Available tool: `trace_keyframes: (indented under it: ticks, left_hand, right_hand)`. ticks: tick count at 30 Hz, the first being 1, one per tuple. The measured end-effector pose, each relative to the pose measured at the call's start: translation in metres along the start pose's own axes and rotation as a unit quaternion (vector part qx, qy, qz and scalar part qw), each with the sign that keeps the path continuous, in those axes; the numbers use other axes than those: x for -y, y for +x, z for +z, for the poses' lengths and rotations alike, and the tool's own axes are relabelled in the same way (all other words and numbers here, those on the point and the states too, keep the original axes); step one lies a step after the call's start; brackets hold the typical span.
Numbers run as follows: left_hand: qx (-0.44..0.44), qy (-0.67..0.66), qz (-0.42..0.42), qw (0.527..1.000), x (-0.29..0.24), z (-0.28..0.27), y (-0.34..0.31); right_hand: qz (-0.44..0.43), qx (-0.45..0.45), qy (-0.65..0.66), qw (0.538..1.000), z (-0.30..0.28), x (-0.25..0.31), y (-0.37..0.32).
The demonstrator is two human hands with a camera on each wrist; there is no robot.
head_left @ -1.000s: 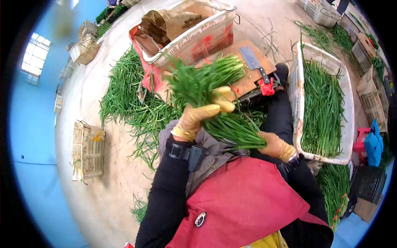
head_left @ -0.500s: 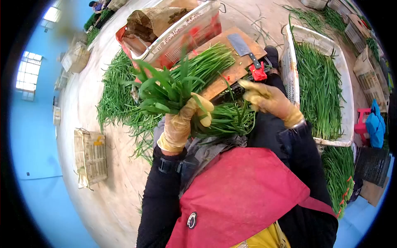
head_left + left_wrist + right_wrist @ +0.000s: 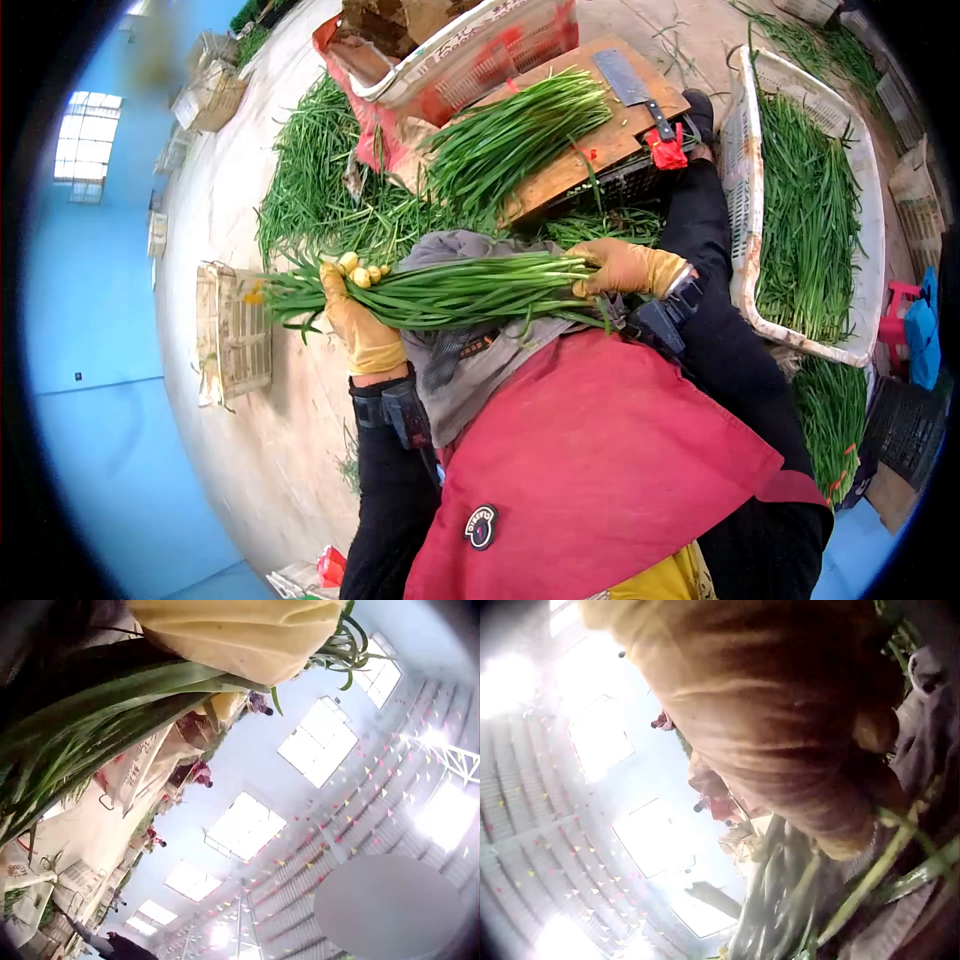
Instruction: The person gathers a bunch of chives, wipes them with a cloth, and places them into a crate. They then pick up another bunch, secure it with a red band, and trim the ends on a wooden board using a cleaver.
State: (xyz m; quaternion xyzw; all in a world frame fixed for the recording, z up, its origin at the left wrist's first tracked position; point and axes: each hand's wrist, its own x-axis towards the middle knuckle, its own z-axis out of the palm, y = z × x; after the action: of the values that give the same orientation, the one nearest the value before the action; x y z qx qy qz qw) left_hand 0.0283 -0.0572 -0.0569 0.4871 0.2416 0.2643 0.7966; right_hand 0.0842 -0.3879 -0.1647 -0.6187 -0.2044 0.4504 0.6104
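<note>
Right crate (image 3: 742, 180): white, full of long green stalks (image 3: 805, 220) laid lengthwise. Upper crate (image 3: 490, 62): white with red marks, holds a brown sack (image 3: 385, 28); red sheeting (image 3: 372, 125) hangs at its left side. Left crate (image 3: 236, 335): pale, slatted, on the floor; contents can't be told. Black crate (image 3: 905, 425) at the far right, contents unclear.

Held bunch (image 3: 470, 290): green stalks, lying roughly level across the lap, between both hands, above grey cloth (image 3: 440, 372) and red apron (image 3: 590, 430). Left hand (image 3: 362, 328), gloved, fingers curled round the leafy end, leaves sticking out past it. Right hand (image 3: 632, 268), gloved, grips the paler end; right wrist view shows pale stalks (image 3: 780, 892) just under the glove. Left wrist view has long leaves (image 3: 90, 727) beside the glove.

Beyond the hands, wooden board (image 3: 642, 122) carries another bunch (image 3: 520, 130), well apart from the held one. Cleaver (image 3: 622, 78) lies flat at the board's right part, red plastic (image 3: 668, 150) near its handle. Loose greens (image 3: 315, 170) heap on the floor left of the board.
</note>
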Motion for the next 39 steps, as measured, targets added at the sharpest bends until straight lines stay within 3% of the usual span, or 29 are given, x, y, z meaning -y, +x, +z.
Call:
trace_keyframes:
  ticks: [1, 5, 8, 10, 11, 12, 14, 16, 17, 20, 21, 22, 24, 26, 28, 30, 31, 32, 34, 36, 37, 38, 39]
  left_hand:
    - [-0.022, 0.002, -0.012, 1.0, 0.004, -0.01, -0.001]
    - [-0.064, -0.022, -0.037, 0.997, 0.021, -0.042, 0.0]
    - [-0.066, -0.054, -0.014, 0.996, 0.02, -0.057, 0.001]
    - [-0.056, -0.086, -0.026, 0.994, 0.015, -0.072, 0.003]
    - [-0.068, -0.108, -0.026, 0.991, 0.014, -0.075, 0.004]
    - [-0.081, -0.13, -0.026, 0.988, 0.013, -0.077, 0.005]
    - [-0.023, -0.175, -0.035, 0.984, 0.017, -0.094, 0.004]
    - [-0.01, -0.22, -0.069, 0.973, 0.013, -0.093, 0.0]
    - [-0.044, -0.216, -0.085, 0.972, 0.008, -0.088, -0.008]
    - [0.02, -0.229, -0.087, 0.969, 0.01, -0.1, -0.014]
    - [0.018, -0.241, -0.11, 0.964, 0.009, -0.106, -0.013]
    - [0.036, -0.21, -0.087, 0.973, 0.006, -0.112, -0.013]
    - [0.084, -0.156, -0.054, 0.983, 0.009, -0.115, -0.015]
    - [0.151, -0.139, -0.024, 0.978, 0.001, -0.108, -0.022]
    - [0.138, -0.131, -0.062, 0.98, -0.005, -0.112, -0.023]
    - [0.128, -0.114, -0.072, 0.983, -0.005, -0.106, -0.024]
    - [0.145, -0.102, -0.071, 0.982, -0.007, -0.102, -0.024]
    - [0.157, -0.088, -0.067, 0.981, -0.009, -0.102, -0.026]
    - [0.193, -0.097, -0.056, 0.975, -0.008, -0.095, -0.026]
    - [0.175, -0.11, -0.066, 0.976, -0.008, -0.091, -0.027]
    - [0.161, -0.115, -0.069, 0.978, -0.007, -0.09, -0.028]
    - [0.148, -0.123, -0.073, 0.979, -0.005, -0.09, -0.028]
    - [0.135, -0.128, -0.066, 0.98, -0.001, -0.094, -0.027]
  right_hand:
    - [-0.041, -0.034, -0.105, 0.993, 0.002, 0.002, 0.002]
    - [-0.081, -0.098, -0.294, 0.947, -0.002, -0.01, 0.004]
    - [0.017, -0.138, -0.344, 0.929, -0.033, -0.037, -0.007]
    - [0.055, -0.145, -0.338, 0.928, -0.053, -0.031, -0.03]
    - [0.094, -0.221, -0.322, 0.916, -0.058, -0.043, -0.035]
    - [0.056, -0.229, -0.278, 0.931, -0.054, -0.039, -0.035]
    - [-0.017, -0.244, -0.183, 0.952, -0.036, -0.022, -0.04]
    - [-0.101, -0.191, -0.09, 0.972, -0.019, -0.005, -0.024]
    - [-0.092, -0.179, -0.019, 0.979, -0.012, -0.001, -0.017]
    - [-0.065, -0.154, 0.157, 0.973, 0.006, 0.001, 0.02]
    - [-0.097, -0.162, 0.172, 0.967, 0.012, 0.0, 0.03]
    - [-0.052, -0.185, 0.174, 0.966, 0.019, 0.013, 0.037]
    - [-0.101, -0.162, -0.064, 0.979, 0.011, -0.025, 0.065]
    - [-0.005, -0.177, -0.229, 0.957, 0.012, -0.026, 0.063]
    - [0.003, -0.153, -0.152, 0.977, 0.006, -0.006, 0.06]
    - [0.11, -0.09, -0.191, 0.971, 0.014, 0.034, 0.044]
    - [0.074, -0.062, -0.251, 0.963, 0.021, 0.039, 0.046]
    - [0.095, -0.025, -0.307, 0.947, 0.024, 0.048, 0.048]
    - [0.038, -0.056, -0.318, 0.946, 0.029, 0.023, 0.078]
    - [0.069, -0.077, -0.198, 0.975, 0.033, 0.019, 0.083]
    - [-0.063, -0.078, -0.175, 0.979, 0.032, -0.011, 0.1]
    - [-0.046, -0.104, -0.219, 0.969, 0.035, -0.021, 0.103]
    - [-0.065, -0.104, -0.167, 0.978, 0.035, -0.03, 0.107]
